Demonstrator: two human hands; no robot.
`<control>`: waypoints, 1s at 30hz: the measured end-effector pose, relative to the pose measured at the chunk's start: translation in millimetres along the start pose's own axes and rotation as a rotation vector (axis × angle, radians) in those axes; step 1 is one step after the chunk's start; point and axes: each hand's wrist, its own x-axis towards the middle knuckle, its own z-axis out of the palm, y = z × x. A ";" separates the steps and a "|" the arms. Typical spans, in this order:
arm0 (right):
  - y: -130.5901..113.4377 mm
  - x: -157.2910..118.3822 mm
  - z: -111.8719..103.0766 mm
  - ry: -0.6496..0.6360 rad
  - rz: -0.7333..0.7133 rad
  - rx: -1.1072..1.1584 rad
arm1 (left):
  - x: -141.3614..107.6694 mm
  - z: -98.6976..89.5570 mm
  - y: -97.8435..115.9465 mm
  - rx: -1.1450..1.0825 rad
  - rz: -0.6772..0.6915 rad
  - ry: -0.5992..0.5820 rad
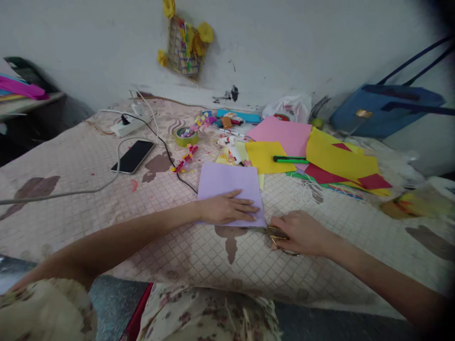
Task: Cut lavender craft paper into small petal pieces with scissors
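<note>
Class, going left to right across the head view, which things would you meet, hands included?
Phone → tape roll → lavender paper with the left hand on it → right hand → blue bag.

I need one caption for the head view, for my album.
Left hand spread on lilac paper, right hand holding scissors at the paper's near edge.

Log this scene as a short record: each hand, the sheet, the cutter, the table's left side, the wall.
Left hand: palm down on the lilac sheet
Right hand: holds scissors by the handles, at the sheet's near right corner
Lilac sheet: flat on the patterned cloth
Green cutter: lying on yellow paper
Table's left side: phone, dark screen up
Wall: decoration with yellow flowers
</note>
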 end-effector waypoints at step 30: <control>-0.1 5.0 5.8 0.039 -0.041 -0.081 | 0.1 0.1 1.1 -0.015 -0.021 0.030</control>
